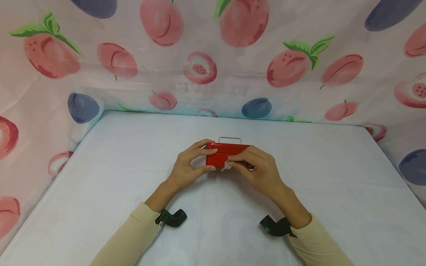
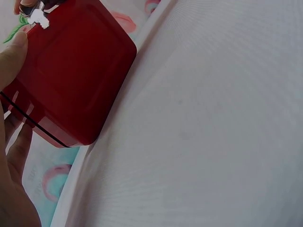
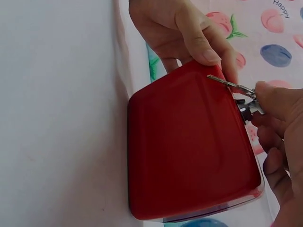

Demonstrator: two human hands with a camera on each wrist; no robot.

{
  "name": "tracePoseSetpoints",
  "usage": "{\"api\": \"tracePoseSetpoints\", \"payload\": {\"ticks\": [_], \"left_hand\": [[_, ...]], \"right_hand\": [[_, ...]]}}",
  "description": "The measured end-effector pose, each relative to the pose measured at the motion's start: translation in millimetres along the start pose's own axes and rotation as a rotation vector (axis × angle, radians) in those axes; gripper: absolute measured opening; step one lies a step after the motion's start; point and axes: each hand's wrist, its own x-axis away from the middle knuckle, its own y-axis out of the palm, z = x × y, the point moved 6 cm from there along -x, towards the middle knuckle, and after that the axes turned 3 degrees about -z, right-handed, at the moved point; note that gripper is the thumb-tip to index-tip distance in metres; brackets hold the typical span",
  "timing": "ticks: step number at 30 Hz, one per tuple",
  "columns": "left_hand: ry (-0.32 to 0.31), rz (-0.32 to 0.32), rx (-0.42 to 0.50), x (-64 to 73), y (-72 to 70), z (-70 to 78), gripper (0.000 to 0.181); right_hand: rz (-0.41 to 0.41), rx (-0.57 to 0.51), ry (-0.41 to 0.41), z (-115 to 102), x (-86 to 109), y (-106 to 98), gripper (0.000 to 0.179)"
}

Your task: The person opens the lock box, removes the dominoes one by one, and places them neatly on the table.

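Observation:
A small red metal box (image 1: 217,159) with a thin wire handle (image 1: 229,138) is tipped up on edge, its flat, embossed face toward the wrist cameras. My left hand (image 1: 191,162) grips the box by its left end, thumb on the near face and fingers over the seam. My right hand (image 1: 261,170) pinches small silver keys (image 3: 232,86) between thumb and index finger. The keys meet the box's upper edge beside the metal latch (image 3: 245,111), and one blade juts across the near face. Fingers hide the box's right end in the head view.
A white cloth covers the table (image 1: 133,207) under the box. Behind and at the sides hangs a fruit-print curtain (image 1: 199,37). Black camera mounts (image 1: 176,218) are strapped to both wrists, over the ends of beige sleeves (image 1: 129,236).

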Motion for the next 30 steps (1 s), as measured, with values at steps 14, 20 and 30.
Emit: {"api": "tracePoseSetpoints", "payload": {"ticks": [14, 20, 30], "left_hand": [[-0.029, -0.013, 0.007, 1.8, 1.5, -8.9, 0.047], [-0.035, -0.016, 0.01, 9.3, 6.1, -33.8, 0.051], [-0.034, -0.026, 0.018, 10.7, 5.1, -35.0, 0.048]], "right_hand": [[0.067, 0.049, 0.009, 11.5, -2.2, -27.4, 0.029], [0.096, 0.041, 0.11, 27.7, 1.2, -34.9, 0.025], [-0.095, -0.091, 0.338, 58.3, 13.7, -23.4, 0.039]]}}
